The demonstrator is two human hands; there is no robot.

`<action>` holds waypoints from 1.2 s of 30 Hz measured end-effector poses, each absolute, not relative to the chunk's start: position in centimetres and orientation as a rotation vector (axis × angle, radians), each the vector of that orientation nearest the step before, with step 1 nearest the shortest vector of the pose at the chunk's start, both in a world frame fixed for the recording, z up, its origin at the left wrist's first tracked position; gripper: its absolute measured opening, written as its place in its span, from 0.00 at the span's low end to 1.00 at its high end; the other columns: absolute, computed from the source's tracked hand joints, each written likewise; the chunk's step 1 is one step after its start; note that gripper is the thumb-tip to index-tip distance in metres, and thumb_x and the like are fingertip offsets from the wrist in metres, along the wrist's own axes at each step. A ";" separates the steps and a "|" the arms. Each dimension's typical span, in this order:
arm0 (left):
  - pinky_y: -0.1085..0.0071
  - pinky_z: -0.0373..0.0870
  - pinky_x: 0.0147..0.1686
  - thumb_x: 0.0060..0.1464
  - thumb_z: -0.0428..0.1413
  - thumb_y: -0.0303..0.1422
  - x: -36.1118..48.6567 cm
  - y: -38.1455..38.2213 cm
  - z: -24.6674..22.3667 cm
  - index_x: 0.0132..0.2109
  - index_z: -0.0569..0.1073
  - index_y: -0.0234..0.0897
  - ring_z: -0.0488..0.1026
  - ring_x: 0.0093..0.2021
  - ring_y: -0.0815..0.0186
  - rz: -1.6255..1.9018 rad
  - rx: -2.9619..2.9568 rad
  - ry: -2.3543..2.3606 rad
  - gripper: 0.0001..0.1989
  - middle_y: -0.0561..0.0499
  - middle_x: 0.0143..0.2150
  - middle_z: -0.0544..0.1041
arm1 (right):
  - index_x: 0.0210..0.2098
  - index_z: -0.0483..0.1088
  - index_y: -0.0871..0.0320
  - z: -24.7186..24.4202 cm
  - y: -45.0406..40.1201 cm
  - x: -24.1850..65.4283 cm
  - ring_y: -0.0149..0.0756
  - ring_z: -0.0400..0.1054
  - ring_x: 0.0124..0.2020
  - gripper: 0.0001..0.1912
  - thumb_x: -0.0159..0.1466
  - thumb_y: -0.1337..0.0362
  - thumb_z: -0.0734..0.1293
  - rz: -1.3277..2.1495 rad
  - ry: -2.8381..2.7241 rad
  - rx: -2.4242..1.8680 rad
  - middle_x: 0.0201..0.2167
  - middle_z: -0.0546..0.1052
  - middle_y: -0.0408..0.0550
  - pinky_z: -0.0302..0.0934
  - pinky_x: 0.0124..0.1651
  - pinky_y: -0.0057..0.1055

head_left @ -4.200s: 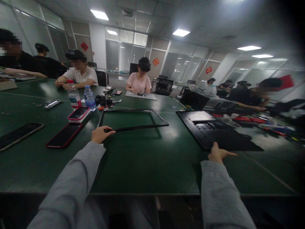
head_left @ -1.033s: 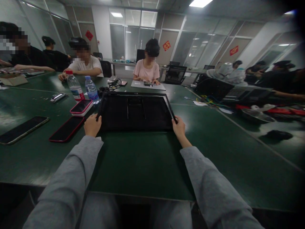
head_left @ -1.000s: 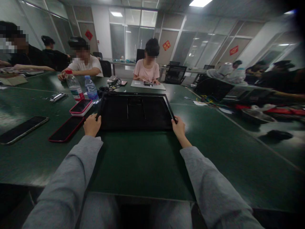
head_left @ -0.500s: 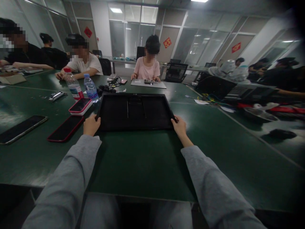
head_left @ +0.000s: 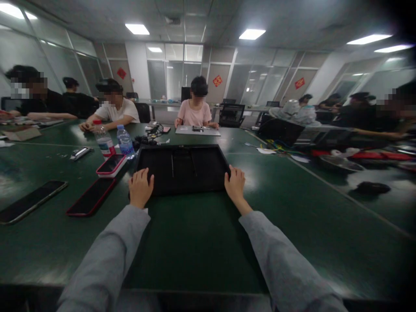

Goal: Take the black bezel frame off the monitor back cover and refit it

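Note:
A black rectangular tray-like panel (head_left: 208,169) with a raised rim lies on the green table (head_left: 195,247) in front of me. Two thin upright lines mark its middle. My left hand (head_left: 141,187) rests on its near left corner, fingers spread and thumb apart. At the right edge, my right hand (head_left: 235,183) lies with its fingers over the rim, also open. Neither hand is wrapped round the panel.
Left of the panel are a red-edged phone (head_left: 91,197), a pink-and-white phone (head_left: 111,165), a dark phone (head_left: 32,201) and two bottles (head_left: 125,142). Cables (head_left: 152,130) lie behind. A person (head_left: 195,113) sits opposite. Wires (head_left: 276,146) and a black mouse (head_left: 373,187) are at right.
Both hands have loosened from gripping the panel's sides and now lie open on its edges. The camera view has tilted upward, so the scene sits lower.

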State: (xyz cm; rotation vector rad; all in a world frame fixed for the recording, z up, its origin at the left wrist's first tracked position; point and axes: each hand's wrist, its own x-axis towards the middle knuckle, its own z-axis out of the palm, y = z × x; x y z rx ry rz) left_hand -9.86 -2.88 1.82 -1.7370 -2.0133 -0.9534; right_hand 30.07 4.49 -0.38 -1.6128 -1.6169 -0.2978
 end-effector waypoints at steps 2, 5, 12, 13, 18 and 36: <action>0.53 0.63 0.58 0.67 0.45 0.41 -8.1 -2.5 1.4 0.62 0.71 0.35 0.68 0.60 0.51 -0.938 -1.841 -1.926 0.24 0.37 0.61 0.73 | 0.62 0.67 0.62 -0.2 4.0 28.1 0.51 0.62 0.57 0.25 0.70 0.61 0.54 -0.346 -1.693 -1.560 0.55 0.71 0.63 0.59 0.57 0.50; 0.56 0.65 0.57 0.68 0.44 0.40 -5.4 -2.0 0.5 0.62 0.72 0.36 0.69 0.61 0.55 -0.891 -2.003 -1.781 0.23 0.39 0.61 0.74 | 0.62 0.67 0.61 -0.2 3.4 24.4 0.50 0.62 0.58 0.24 0.72 0.61 0.53 -0.388 -1.805 -1.470 0.55 0.72 0.62 0.59 0.56 0.47; 0.55 0.64 0.59 0.69 0.41 0.33 0.0 -2.3 0.1 0.61 0.73 0.37 0.70 0.61 0.57 -0.781 -2.155 -1.651 0.22 0.42 0.62 0.74 | 0.64 0.65 0.61 -0.9 1.3 15.7 0.49 0.61 0.62 0.25 0.73 0.60 0.53 -0.375 -2.088 -1.319 0.61 0.70 0.61 0.56 0.62 0.47; 0.55 0.64 0.60 0.69 0.40 0.33 0.3 -2.3 0.1 0.61 0.73 0.36 0.70 0.61 0.57 -0.781 -2.164 -1.656 0.22 0.42 0.62 0.75 | 0.64 0.66 0.60 -1.0 1.1 15.1 0.49 0.61 0.62 0.25 0.73 0.60 0.52 -0.358 -2.128 -1.305 0.61 0.71 0.60 0.56 0.62 0.47; 0.54 0.62 0.61 0.69 0.40 0.34 -0.4 -2.2 0.8 0.59 0.75 0.41 0.70 0.61 0.59 -0.837 -2.260 -1.695 0.23 0.42 0.61 0.76 | 0.61 0.69 0.55 -0.8 1.2 15.5 0.48 0.63 0.61 0.24 0.73 0.58 0.53 -0.253 -2.130 -1.291 0.58 0.73 0.58 0.58 0.61 0.47; 0.62 0.69 0.56 0.58 0.55 0.49 -19.5 -0.6 -0.7 0.54 0.79 0.36 0.77 0.53 0.55 -1.378 -1.560 -2.560 0.26 0.41 0.52 0.81 | 0.53 0.73 0.61 -2.5 6.3 32.8 0.47 0.72 0.50 0.24 0.59 0.63 0.61 0.267 -1.389 -1.561 0.49 0.78 0.58 0.64 0.58 0.48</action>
